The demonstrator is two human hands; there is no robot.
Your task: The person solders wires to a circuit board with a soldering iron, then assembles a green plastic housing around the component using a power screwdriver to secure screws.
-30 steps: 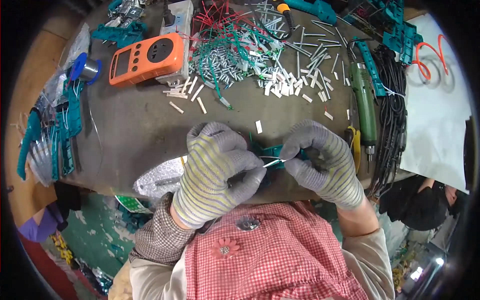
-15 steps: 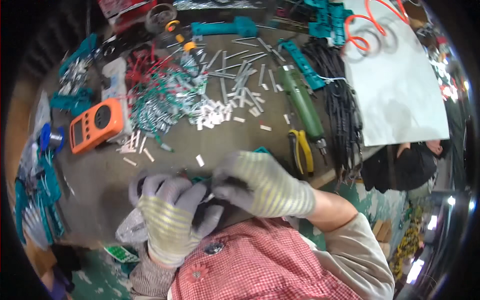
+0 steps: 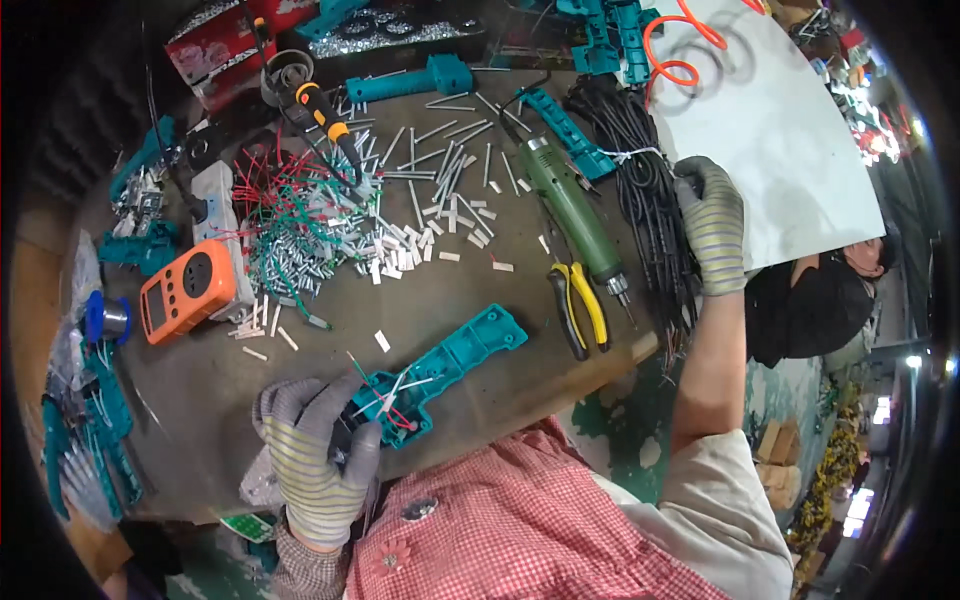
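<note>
Cluttered dark workbench [image 3: 480,300]; green-stained floor [image 3: 620,430] beneath.

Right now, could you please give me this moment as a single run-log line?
left hand: holds teal handle shell with loose wires | right hand: on black cable bundle | between: yellow pliers, green rotary tool

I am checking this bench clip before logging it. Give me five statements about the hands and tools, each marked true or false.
1. The left hand grips the teal plastic housing at its wired end. True.
2. The right hand holds the yellow-handled pliers. False: the pliers lie on the table; the right hand rests on the black cable bundle.
3. Both hands wear striped gloves. True.
4. The orange meter lies right of the green rotary tool. False: it lies far left of it.
5. The housing stands upright. False: it lies flat.
</note>
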